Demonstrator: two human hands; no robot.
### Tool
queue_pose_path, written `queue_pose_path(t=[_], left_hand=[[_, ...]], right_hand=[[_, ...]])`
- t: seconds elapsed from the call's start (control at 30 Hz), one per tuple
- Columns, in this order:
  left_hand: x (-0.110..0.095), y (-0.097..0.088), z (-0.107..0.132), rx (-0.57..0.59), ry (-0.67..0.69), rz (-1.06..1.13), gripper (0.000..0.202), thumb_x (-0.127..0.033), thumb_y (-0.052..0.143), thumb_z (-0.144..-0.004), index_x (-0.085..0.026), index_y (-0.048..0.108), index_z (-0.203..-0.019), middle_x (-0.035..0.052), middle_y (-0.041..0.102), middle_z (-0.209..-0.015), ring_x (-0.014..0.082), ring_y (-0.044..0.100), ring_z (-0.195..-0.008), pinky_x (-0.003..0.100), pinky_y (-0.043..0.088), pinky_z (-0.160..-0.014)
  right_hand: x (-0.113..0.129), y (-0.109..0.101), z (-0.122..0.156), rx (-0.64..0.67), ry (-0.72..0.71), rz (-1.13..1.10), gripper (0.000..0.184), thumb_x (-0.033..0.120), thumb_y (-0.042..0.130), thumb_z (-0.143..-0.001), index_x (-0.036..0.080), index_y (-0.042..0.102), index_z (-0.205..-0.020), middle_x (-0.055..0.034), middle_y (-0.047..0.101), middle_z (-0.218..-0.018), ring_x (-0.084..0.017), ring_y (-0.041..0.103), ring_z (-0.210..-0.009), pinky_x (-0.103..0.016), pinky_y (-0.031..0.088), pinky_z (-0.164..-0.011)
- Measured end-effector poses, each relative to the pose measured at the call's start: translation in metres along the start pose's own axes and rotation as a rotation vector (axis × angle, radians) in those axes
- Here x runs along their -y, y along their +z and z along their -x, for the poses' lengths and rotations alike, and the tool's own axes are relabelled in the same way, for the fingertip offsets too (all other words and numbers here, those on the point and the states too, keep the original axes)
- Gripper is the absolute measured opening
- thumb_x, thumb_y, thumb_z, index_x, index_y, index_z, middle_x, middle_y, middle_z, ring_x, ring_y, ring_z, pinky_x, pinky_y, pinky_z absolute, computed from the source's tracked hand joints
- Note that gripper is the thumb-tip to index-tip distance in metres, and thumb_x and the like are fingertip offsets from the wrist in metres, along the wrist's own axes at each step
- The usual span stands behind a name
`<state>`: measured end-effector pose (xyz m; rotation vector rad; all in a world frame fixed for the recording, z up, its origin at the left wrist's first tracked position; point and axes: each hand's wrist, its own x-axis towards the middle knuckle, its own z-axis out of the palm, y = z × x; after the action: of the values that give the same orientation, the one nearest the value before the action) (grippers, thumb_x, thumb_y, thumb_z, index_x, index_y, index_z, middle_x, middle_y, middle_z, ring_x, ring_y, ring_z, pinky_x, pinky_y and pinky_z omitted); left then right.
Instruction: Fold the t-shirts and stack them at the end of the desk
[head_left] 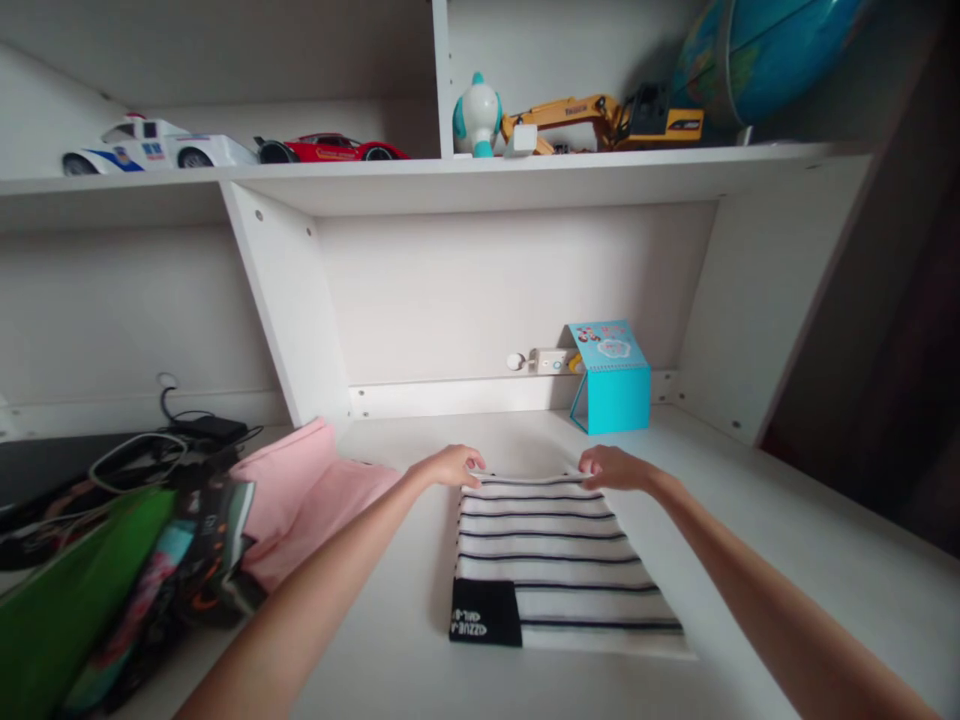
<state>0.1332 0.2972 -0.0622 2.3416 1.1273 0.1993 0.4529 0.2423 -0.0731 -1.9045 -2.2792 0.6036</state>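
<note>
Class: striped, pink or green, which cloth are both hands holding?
The flat, dark-striped white cloth: the left hand and right hand hold its far edge. The pink cloth and green cloth, held by neither, lie to its left.

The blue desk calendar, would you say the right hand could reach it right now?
Probably yes: the blue desk calendar stands just beyond the right hand with nothing visible between them, though it would likely need to release the striped cloth.

Yel. excavator (637, 118) nr globe (772, 55)
</note>
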Motion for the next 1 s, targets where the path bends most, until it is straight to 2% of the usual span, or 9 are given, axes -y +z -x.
queue_pose_path(t=[0.1,0.2,0.33,0.47,0.6,0.67,0.73,0.83,1.0], left_hand=[[0.005,0.018,0.000,-0.024,-0.016,-0.136,0.036,-0.031,0.066,-0.062,-0.014,0.063,-0.093,0.0050,0.063,-0.090,0.0162,0.054,-0.078,0.020,0.039,-0.065],[0.001,0.022,0.004,-0.028,0.004,-0.158,0.023,-0.028,0.063,-0.065,-0.013,0.064,-0.082,0.0027,0.063,-0.077,0.0150,0.054,-0.069,0.020,0.038,-0.060],[-0.024,-0.011,0.017,-0.095,0.088,-0.163,0.018,-0.021,0.062,-0.063,-0.014,0.063,-0.080,0.0010,0.061,-0.080,0.0132,0.052,-0.070,0.019,0.038,-0.063],[-0.066,-0.059,0.049,-0.423,0.276,-0.105,0.023,-0.026,0.055,-0.072,-0.017,0.059,-0.092,0.0006,0.059,-0.088,0.0134,0.051,-0.076,0.021,0.039,-0.069],[-0.085,-0.068,0.086,-0.576,0.410,-0.153,0.025,-0.019,0.051,-0.074,-0.019,0.058,-0.098,0.0008,0.061,-0.093,0.0154,0.050,-0.088,0.025,0.039,-0.080],[-0.077,-0.053,0.098,-0.505,0.443,-0.217,0.029,-0.011,0.048,-0.075,-0.019,0.060,-0.100,0.0024,0.062,-0.095,0.0163,0.050,-0.092,0.027,0.038,-0.084],[-0.059,-0.030,0.107,-0.344,0.433,-0.271,0.034,-0.004,0.046,-0.072,-0.019,0.063,-0.099,0.0034,0.064,-0.095,0.0173,0.051,-0.093,0.029,0.038,-0.086],[-0.035,0.005,0.119,-0.125,0.373,-0.250,0.045,0.002,0.045,-0.067,-0.021,0.064,-0.101,0.0031,0.064,-0.100,0.0184,0.053,-0.097,0.029,0.039,-0.088],[-0.031,0.037,0.140,-0.151,0.376,-0.124,0.048,-0.001,0.039,-0.075,-0.020,0.057,-0.115,0.0041,0.058,-0.117,0.0169,0.051,-0.108,0.028,0.036,-0.096]], right_hand=[[0.000,0.017,0.001,-0.011,0.062,0.037,0.024,0.034,0.052,-0.085,0.015,0.056,-0.099,-0.0035,0.058,-0.100,-0.015,0.057,-0.086,-0.034,0.048,-0.075],[0.007,0.019,0.009,-0.065,0.071,0.039,0.023,0.034,0.053,-0.084,0.014,0.057,-0.095,-0.0020,0.059,-0.094,-0.014,0.057,-0.080,-0.032,0.048,-0.071],[0.028,-0.020,0.036,-0.271,0.019,0.009,0.016,0.027,0.058,-0.078,0.013,0.057,-0.087,-0.0025,0.061,-0.082,-0.015,0.057,-0.077,-0.027,0.046,-0.069],[0.060,-0.062,0.095,-0.627,-0.105,-0.035,0.021,0.033,0.047,-0.082,0.018,0.049,-0.096,-0.0048,0.060,-0.092,-0.017,0.056,-0.085,-0.026,0.044,-0.074],[0.098,-0.045,0.163,-0.898,-0.332,0.037,0.021,0.035,0.045,-0.083,0.024,0.047,-0.100,-0.0041,0.057,-0.097,-0.017,0.057,-0.083,-0.028,0.045,-0.074],[0.115,-0.018,0.188,-0.734,-0.376,0.084,0.023,0.031,0.044,-0.084,0.026,0.048,-0.105,-0.0040,0.057,-0.099,-0.017,0.058,-0.085,-0.027,0.045,-0.074],[0.128,0.006,0.205,-0.426,-0.406,0.069,0.028,0.032,0.047,-0.083,0.028,0.050,-0.110,-0.0028,0.059,-0.103,-0.017,0.058,-0.089,-0.026,0.046,-0.076],[0.137,0.023,0.208,-0.055,-0.395,-0.022,0.030,0.041,0.047,-0.084,0.031,0.055,-0.111,-0.0006,0.059,-0.110,-0.017,0.057,-0.096,-0.026,0.046,-0.081],[0.106,0.024,0.153,-0.099,-0.315,-0.050,0.036,0.038,0.040,-0.085,0.027,0.054,-0.117,-0.0025,0.047,-0.129,-0.020,0.039,-0.121,-0.035,0.032,-0.100]])
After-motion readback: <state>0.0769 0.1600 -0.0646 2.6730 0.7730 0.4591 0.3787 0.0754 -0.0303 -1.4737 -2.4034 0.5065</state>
